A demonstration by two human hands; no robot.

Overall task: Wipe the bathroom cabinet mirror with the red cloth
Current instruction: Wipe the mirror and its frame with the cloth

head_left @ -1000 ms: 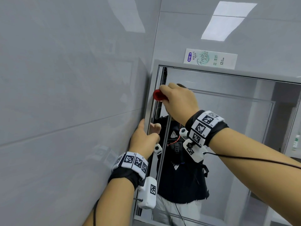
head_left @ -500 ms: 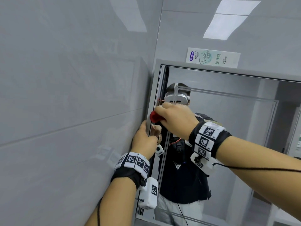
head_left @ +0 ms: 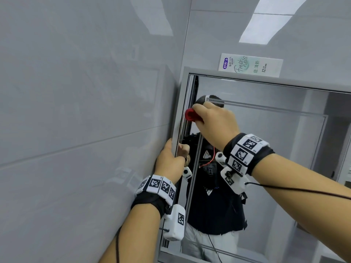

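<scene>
Grey tiled wall [head_left: 76, 111], red cloth [head_left: 190, 114] poking leftward from grip of right hand [head_left: 214, 126], left hand [head_left: 170, 163] clasping mirror [head_left: 275, 139] edge

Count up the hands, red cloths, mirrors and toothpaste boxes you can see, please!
Hands: 2, the left hand and the right hand
Red cloth: 1
Mirror: 1
Toothpaste box: 1
Total: 5, with reflections not counted
</scene>
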